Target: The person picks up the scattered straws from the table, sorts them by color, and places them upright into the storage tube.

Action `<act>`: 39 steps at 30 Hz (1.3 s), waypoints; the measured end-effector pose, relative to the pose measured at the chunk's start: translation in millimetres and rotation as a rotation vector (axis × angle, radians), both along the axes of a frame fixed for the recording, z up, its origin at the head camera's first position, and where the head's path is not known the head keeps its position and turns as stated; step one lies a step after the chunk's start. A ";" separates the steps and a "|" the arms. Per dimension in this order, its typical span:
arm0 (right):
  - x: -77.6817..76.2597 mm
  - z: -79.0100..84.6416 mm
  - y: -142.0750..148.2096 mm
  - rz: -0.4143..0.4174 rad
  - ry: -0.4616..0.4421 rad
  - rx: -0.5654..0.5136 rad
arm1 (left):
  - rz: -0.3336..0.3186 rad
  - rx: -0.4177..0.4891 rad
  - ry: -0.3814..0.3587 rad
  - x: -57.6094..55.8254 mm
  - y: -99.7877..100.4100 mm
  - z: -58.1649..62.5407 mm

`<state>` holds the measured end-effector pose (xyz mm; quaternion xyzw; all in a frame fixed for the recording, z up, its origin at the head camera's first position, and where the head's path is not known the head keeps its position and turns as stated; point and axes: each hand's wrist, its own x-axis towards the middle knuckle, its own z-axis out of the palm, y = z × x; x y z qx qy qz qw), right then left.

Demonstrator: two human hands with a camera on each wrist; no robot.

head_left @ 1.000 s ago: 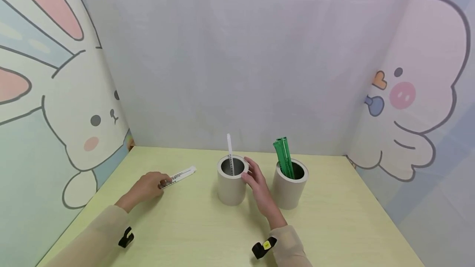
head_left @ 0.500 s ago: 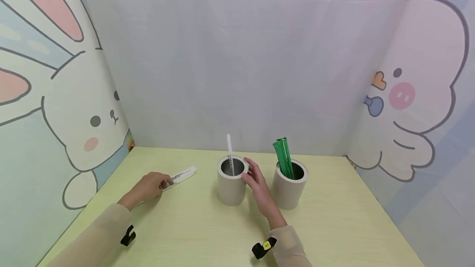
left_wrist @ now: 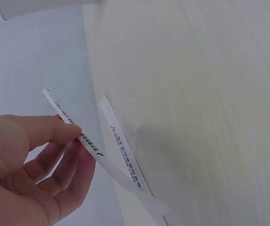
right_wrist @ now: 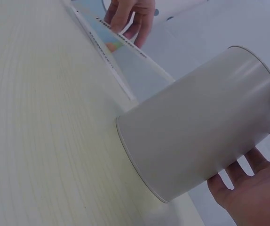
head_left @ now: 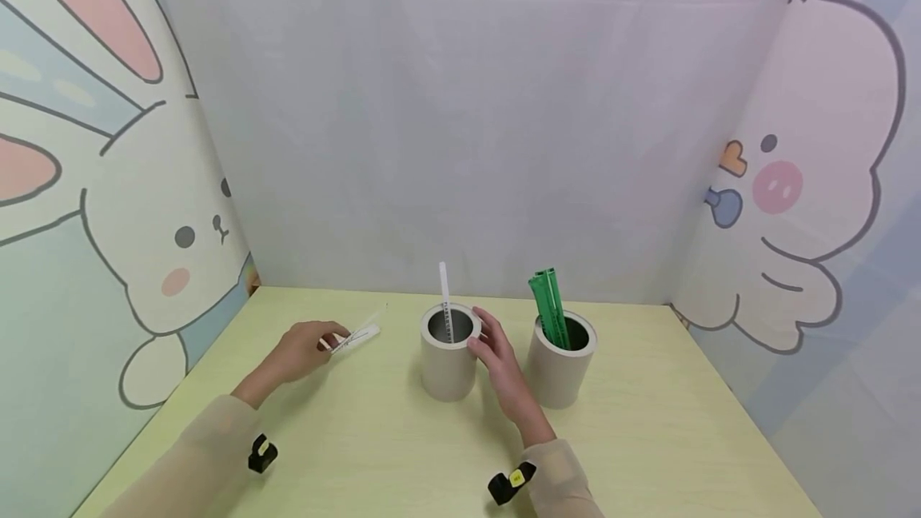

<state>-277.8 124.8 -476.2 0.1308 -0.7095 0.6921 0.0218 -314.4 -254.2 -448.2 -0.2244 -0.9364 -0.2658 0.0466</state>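
Observation:
My left hand (head_left: 301, 348) pinches a slim white paper-wrapped stick (left_wrist: 91, 147) with black print between thumb and fingers, its far end tilted up. Below it, a second white wrapped stick (left_wrist: 125, 157) lies on the table. My right hand (head_left: 506, 366) holds the right side of a pale grey cylindrical cup (head_left: 448, 374), thumb near the rim and fingers curved behind. One white stick (head_left: 444, 286) stands in that cup, leaning on its wall. In the right wrist view the cup (right_wrist: 196, 127) shows its plain side and its opening is hidden.
Right of my right hand stands a matching grey cup (head_left: 561, 380) with several green wrapped sticks (head_left: 550, 306). The pale yellow table (head_left: 647, 422) ends at a grey cloth backdrop (head_left: 460, 134). Side panels with a cartoon rabbit (head_left: 165, 238) and chick (head_left: 806, 182) flank it.
My left hand has lifted one white stick off the table and moved slightly right and away from me; the other stick stays lying there. My right hand and both cups have not moved.

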 end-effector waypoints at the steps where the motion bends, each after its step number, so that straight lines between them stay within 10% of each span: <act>1: 0.1 -0.4 -0.1 0.001 0.001 -0.003 | 0.010 0.025 -0.013 0.0 2.0 1.8; 29: 1.8 -1.5 -1.1 0.001 0.013 0.001 | 0.155 0.580 -0.054 5.2 79.1 53.2; 39: 0.6 -0.3 -0.4 -0.008 0.010 0.009 | 0.113 0.827 -0.058 2.8 107.8 81.0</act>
